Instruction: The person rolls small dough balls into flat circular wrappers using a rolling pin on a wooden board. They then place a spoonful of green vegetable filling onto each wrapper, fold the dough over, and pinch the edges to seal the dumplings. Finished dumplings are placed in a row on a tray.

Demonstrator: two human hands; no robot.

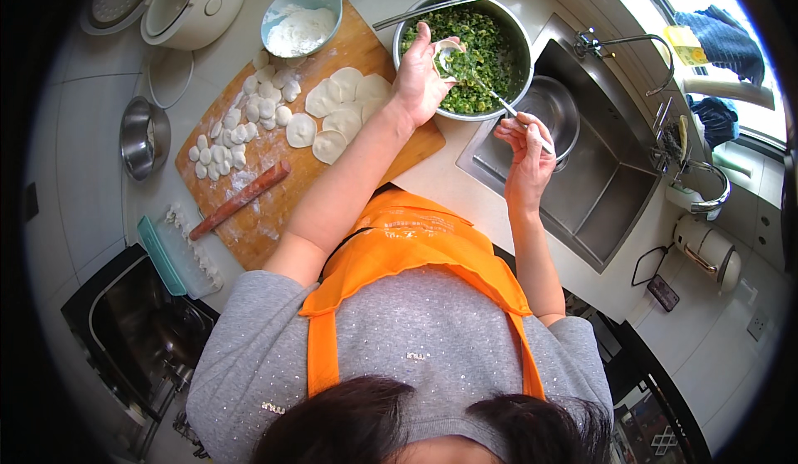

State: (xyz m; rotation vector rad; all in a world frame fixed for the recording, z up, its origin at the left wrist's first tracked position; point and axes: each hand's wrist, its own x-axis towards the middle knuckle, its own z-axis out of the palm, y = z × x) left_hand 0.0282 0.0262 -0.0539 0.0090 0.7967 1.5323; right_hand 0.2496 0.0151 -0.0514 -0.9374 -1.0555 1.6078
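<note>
My left hand [421,80] cradles a dumpling wrapper [450,46] over a metal bowl [527,83] of chopped green filling [480,30]. Some green filling lies at the wrapper. In my right hand [528,158] is the handle of a metal spoon [505,105], whose far end reaches into the greens by the wrapper. A pair of metal chopsticks [436,11] rests across the bowl's rim. Left of the bowl, flattened round wrappers [341,121] and small dough pieces [221,155] lie on a floured wooden board [293,180], with a rolling pin [240,201] at its near left.
A blue scoop of flour [302,30] sits at the board's far edge. To the right is a steel sink [598,183] with a metal pot [548,115] and a faucet [636,40]. A steel bowl [144,140], rice cooker [196,9] and plastic container [187,258] stand left.
</note>
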